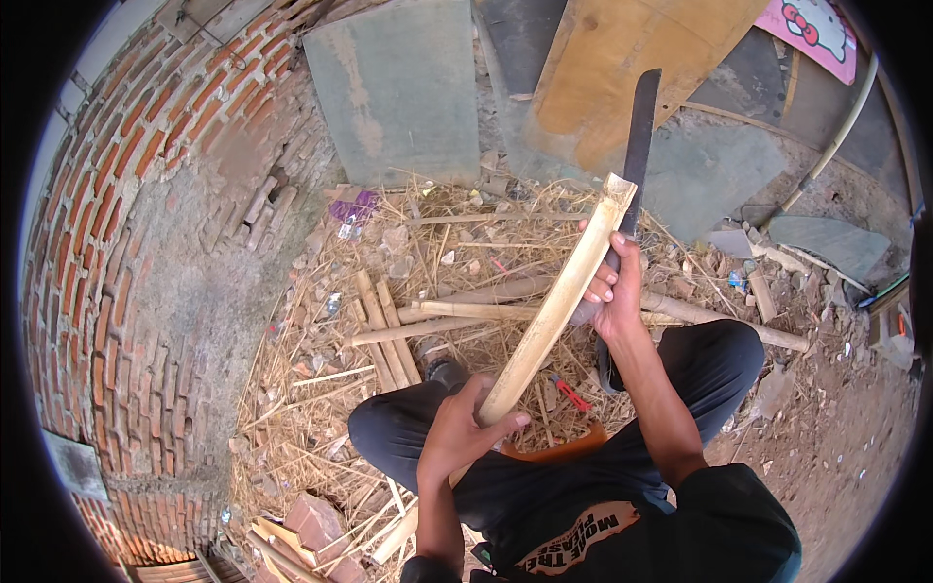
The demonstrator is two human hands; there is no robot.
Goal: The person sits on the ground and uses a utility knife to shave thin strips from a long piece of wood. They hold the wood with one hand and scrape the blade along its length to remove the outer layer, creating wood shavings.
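Observation:
A long split piece of bamboo (pixel 551 316) slants up and away in front of me. My left hand (pixel 466 428) is closed around its near, lower end. In my right hand (pixel 619 285) is a machete (pixel 639 141), its dark blade pointing up and away, just right of the bamboo's far end. The fingers of that hand are curled and lie right against the bamboo; whether they also grip it I cannot tell. Part of the machete's handle is hidden by the hand. Below the bamboo, between my legs, lies a red-handled tool (pixel 571 394).
Bamboo strips (pixel 386 335) and poles (pixel 724 318) lie on straw-like shavings and rubble ahead of my legs. A brick wall (pixel 117 223) stands to the left. Flat boards (pixel 398 97) lie at the back, with a pink board (pixel 812 34) far right. Broken bricks (pixel 316 525) sit lower left.

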